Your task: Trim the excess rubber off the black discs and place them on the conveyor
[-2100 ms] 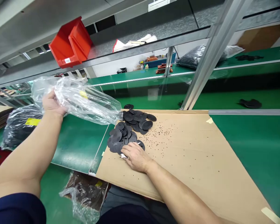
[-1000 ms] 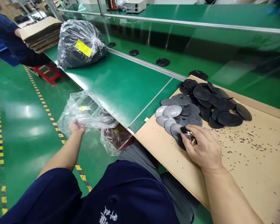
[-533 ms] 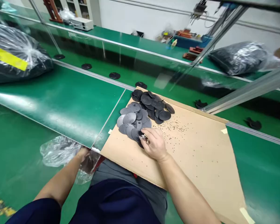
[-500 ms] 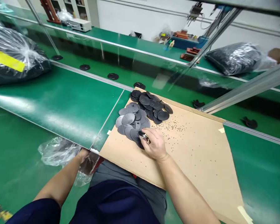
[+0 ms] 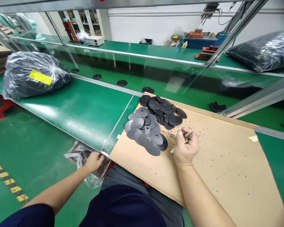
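My right hand is closed around what look like small metal nippers, held over the brown cardboard sheet. To its left lie grey discs in an overlapping heap, with black discs piled behind them. Tiny black scraps are scattered around the hand. My left hand is at the table's front edge, just above an open clear plastic bag. Its fingers are curled together; whatever they may hold is hidden.
On the green table at left rests a big filled plastic bag with a yellow label. Small black parts are spaced along the back ledge. A metal post slants up at right; another filled bag lies behind it.
My right hand has moved right, away from the grey discs, with the nippers. My left hand has come up from the bag to the table edge. The view has shifted.
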`<state>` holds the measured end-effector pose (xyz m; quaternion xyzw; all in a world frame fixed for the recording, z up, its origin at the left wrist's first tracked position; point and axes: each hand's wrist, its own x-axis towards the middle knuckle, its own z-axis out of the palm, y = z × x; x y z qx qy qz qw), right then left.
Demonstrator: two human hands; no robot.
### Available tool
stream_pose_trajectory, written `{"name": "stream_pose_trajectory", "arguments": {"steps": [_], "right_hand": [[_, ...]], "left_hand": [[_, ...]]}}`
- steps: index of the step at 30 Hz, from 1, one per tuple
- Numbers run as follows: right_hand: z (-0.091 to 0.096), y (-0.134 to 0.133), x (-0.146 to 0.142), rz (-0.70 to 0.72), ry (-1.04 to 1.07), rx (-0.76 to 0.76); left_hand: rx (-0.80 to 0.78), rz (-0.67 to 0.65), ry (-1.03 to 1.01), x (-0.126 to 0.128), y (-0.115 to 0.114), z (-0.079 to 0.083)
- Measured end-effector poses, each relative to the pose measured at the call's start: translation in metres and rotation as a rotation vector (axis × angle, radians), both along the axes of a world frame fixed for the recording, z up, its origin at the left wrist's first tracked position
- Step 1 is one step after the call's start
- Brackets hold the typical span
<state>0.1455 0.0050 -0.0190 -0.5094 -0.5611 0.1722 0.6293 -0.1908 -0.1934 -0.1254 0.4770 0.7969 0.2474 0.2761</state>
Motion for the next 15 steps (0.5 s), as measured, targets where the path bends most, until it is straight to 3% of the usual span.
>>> {"name": "stream_pose_trajectory", "arguments": {"steps": [4,8,11,15], "right_hand": [[-0.003,0.000,0.000,0.044,0.052,-0.044],[-0.004,-0.001,0.000,0.092,0.072,-0.072],[-0.005,-0.002,0.000,0.125,0.048,-0.072],[-0.009,-0.002,0.003,0.150,0.024,-0.072]], "left_hand": [[0.364,-0.232,0.206,0.007,-0.023,0.041],[0.535,-0.229,0.284,0.034,-0.009,0.081],[0.442,-0.164,0.294,0.053,0.021,0.100],[0.248,-0.179,0.276,0.066,0.060,0.106]]}}
